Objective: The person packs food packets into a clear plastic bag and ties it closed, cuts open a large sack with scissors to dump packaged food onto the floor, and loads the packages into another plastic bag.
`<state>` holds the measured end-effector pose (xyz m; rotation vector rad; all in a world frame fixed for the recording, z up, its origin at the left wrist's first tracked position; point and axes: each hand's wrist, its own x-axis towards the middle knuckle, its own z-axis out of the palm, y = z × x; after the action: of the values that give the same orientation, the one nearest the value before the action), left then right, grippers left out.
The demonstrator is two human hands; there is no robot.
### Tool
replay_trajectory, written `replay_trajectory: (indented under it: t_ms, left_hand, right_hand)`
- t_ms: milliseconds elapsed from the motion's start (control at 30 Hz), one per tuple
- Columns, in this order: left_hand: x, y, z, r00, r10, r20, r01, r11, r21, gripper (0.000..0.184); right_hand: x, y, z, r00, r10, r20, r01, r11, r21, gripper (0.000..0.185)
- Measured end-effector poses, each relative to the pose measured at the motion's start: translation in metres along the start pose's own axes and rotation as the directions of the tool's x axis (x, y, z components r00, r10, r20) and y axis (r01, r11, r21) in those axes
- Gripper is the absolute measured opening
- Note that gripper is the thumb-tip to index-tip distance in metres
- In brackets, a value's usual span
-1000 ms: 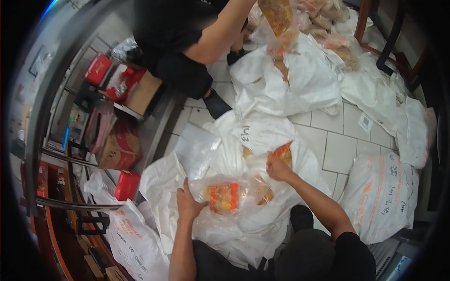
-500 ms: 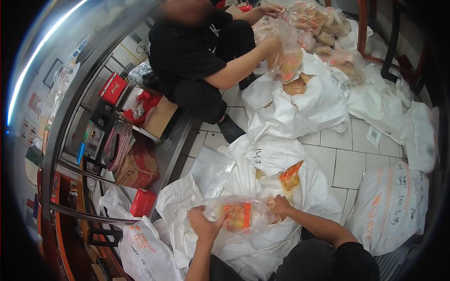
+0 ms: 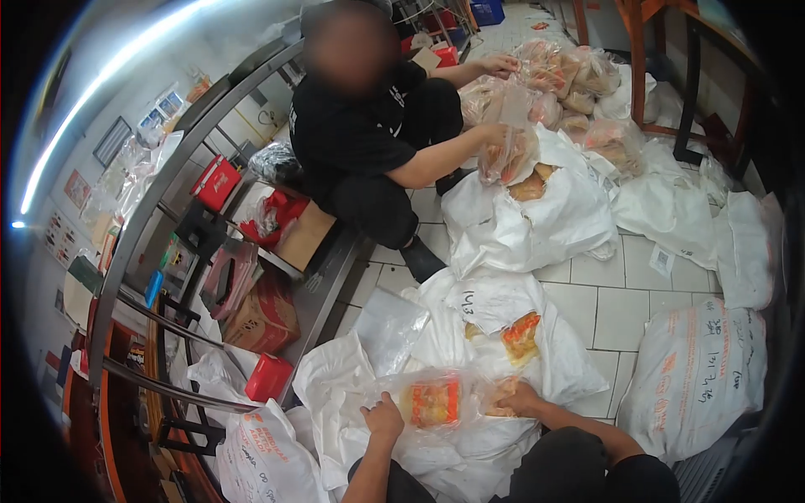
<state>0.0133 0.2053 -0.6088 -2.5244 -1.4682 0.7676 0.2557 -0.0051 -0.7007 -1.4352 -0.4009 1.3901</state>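
Observation:
A clear plastic bag (image 3: pixel 470 382) lies across a white woven sack in front of me, with a packet printed orange and yellow (image 3: pixel 433 404) inside it. At the bag's left edge, my left hand (image 3: pixel 383 418) pinches the plastic, its index finger raised. My right hand (image 3: pixel 521 397) is closed at the other end, around a yellowish plastic-wrapped packet (image 3: pixel 501 392) whose details are partly hidden by the fingers. Just beyond, another orange and yellow packet (image 3: pixel 521 338) shows through the torn opening of the white sack (image 3: pixel 570 369).
Opposite me a person (image 3: pixel 360 134) squats, handling a filled clear bag (image 3: pixel 508 156) over another torn white sack (image 3: pixel 537 235). Filled bags (image 3: pixel 558 71) are piled behind. Flat plastic sheets (image 3: pixel 390 327) lie ahead-left, beside a metal rack (image 3: pixel 323 277). A full sack (image 3: pixel 692 377) stands right.
My left hand has shifted slightly down, with its fingers less far over the bag. The right hand stays at the bag's right end. Opposite, the person's bag has been lifted slightly. The camera has tilted up.

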Motion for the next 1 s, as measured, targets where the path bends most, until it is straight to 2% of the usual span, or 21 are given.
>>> replay_trajectory:
  t_ms: [67, 100, 133, 167, 200, 267, 300, 367, 433, 500, 567, 600, 633, 667, 700, 733, 767, 800, 867, 933, 1000]
  left_hand:
    - [0.000, -0.001, 0.001, 0.981, 0.072, -0.179, -0.117, 0.960, -0.255, 0.047]
    - [-0.002, 0.000, -0.008, 0.978, 0.077, -0.194, -0.126, 0.958, -0.257, 0.047]
    - [-0.007, 0.002, -0.024, 0.983, 0.081, -0.164, -0.160, 0.810, -0.564, 0.052]
    - [-0.010, 0.004, -0.035, 0.985, 0.100, -0.139, -0.172, 0.565, -0.807, 0.057]
    - [-0.010, 0.004, -0.039, 0.982, 0.104, -0.160, -0.191, 0.555, -0.810, 0.057]
    - [-0.010, 0.000, -0.042, 0.970, -0.036, -0.239, -0.220, 0.281, -0.934, 0.078]
    - [-0.012, -0.002, -0.043, 0.964, -0.042, -0.262, -0.242, 0.266, -0.933, 0.078]
    - [-0.019, -0.009, -0.041, 0.949, -0.038, -0.313, -0.248, 0.523, -0.816, 0.093]
    - [-0.024, -0.012, -0.041, 0.988, 0.013, -0.153, -0.113, 0.733, -0.670, 0.096]
    - [-0.003, -0.019, -0.022, 0.994, 0.068, 0.084, -0.013, 0.844, -0.536, 0.087]
    - [0.050, -0.024, 0.043, 0.990, 0.136, -0.048, -0.140, 0.826, -0.547, 0.070]
    - [0.046, -0.029, 0.023, 0.988, 0.131, -0.077, -0.152, 0.814, -0.561, 0.070]
    - [0.021, -0.035, -0.012, 0.991, 0.129, -0.039, -0.117, 0.680, -0.724, 0.056]
    - [0.006, -0.038, -0.032, 0.990, 0.140, 0.000, -0.073, 0.514, -0.855, 0.043]
    - [0.006, -0.038, -0.034, 0.990, 0.138, -0.018, -0.084, 0.490, -0.868, 0.043]
    - [0.007, -0.036, -0.034, 0.982, 0.147, -0.119, -0.143, 0.166, -0.976, 0.034]
    - [0.005, -0.033, -0.032, 0.970, 0.123, -0.209, -0.186, -0.172, -0.967, 0.025]
    - [-0.003, -0.031, -0.041, 0.971, 0.118, -0.210, -0.185, -0.191, -0.964, 0.025]
    - [-0.022, -0.034, -0.075, 0.982, 0.082, -0.168, -0.101, -0.520, -0.848, 0.017]
    - [-0.027, -0.032, -0.086, 0.976, 0.085, -0.199, -0.115, -0.576, -0.809, 0.020]
    - [-0.032, -0.027, -0.091, 0.973, 0.082, -0.215, -0.120, -0.614, -0.780, 0.022]
  right_hand:
    - [-0.015, -0.023, -0.011, 0.953, 0.013, -0.304, -0.125, 0.928, -0.351, 0.049]
    - [-0.017, -0.021, -0.019, 0.950, -0.001, -0.313, -0.115, 0.928, -0.353, 0.049]
    - [-0.020, -0.017, -0.028, 0.928, -0.098, -0.359, 0.005, 0.968, -0.252, 0.049]
    - [-0.020, -0.017, -0.038, 0.891, -0.192, -0.412, 0.138, 0.978, -0.158, 0.048]
    - [-0.025, -0.027, -0.043, 0.883, -0.213, -0.419, 0.154, 0.973, -0.170, 0.048]
    - [-0.044, -0.060, -0.049, 0.769, -0.284, -0.572, 0.263, 0.957, -0.122, 0.042]
    - [-0.054, -0.080, -0.053, 0.759, -0.312, -0.571, 0.285, 0.948, -0.139, 0.042]
    - [-0.080, -0.123, -0.054, 0.714, -0.406, -0.570, 0.555, 0.825, 0.108, 0.039]
    - [-0.117, -0.176, -0.043, 0.704, -0.475, -0.529, 0.617, 0.777, 0.124, 0.038]
    - [-0.137, -0.212, -0.037, 0.698, -0.563, -0.442, 0.666, 0.737, 0.113, 0.038]
    - [-0.144, -0.239, -0.031, 0.670, -0.639, -0.378, 0.704, 0.709, 0.048, 0.037]
    - [-0.148, -0.250, -0.027, 0.664, -0.677, -0.319, 0.715, 0.699, 0.003, 0.037]
    - [-0.149, -0.259, -0.022, 0.650, -0.696, -0.304, 0.727, 0.687, -0.018, 0.037]
    - [-0.147, -0.268, -0.016, 0.696, -0.689, -0.204, 0.701, 0.713, -0.018, 0.039]
    - [-0.143, -0.275, -0.011, 0.736, -0.669, -0.103, 0.670, 0.742, -0.025, 0.040]
    - [-0.136, -0.278, -0.006, 0.731, -0.677, -0.091, 0.675, 0.736, -0.053, 0.040]
    - [-0.124, -0.276, 0.000, 0.794, -0.608, -0.019, 0.601, 0.789, -0.126, 0.040]
    - [-0.109, -0.271, 0.005, 0.851, -0.524, 0.046, 0.521, 0.830, -0.199, 0.040]
    - [-0.067, -0.249, 0.011, 0.928, -0.350, 0.127, 0.371, 0.841, -0.395, 0.040]
    - [-0.038, -0.223, 0.031, 0.892, -0.298, 0.339, 0.440, 0.744, -0.503, 0.041]
    - [-0.018, -0.195, 0.057, 0.866, -0.228, 0.445, 0.461, 0.712, -0.530, 0.042]
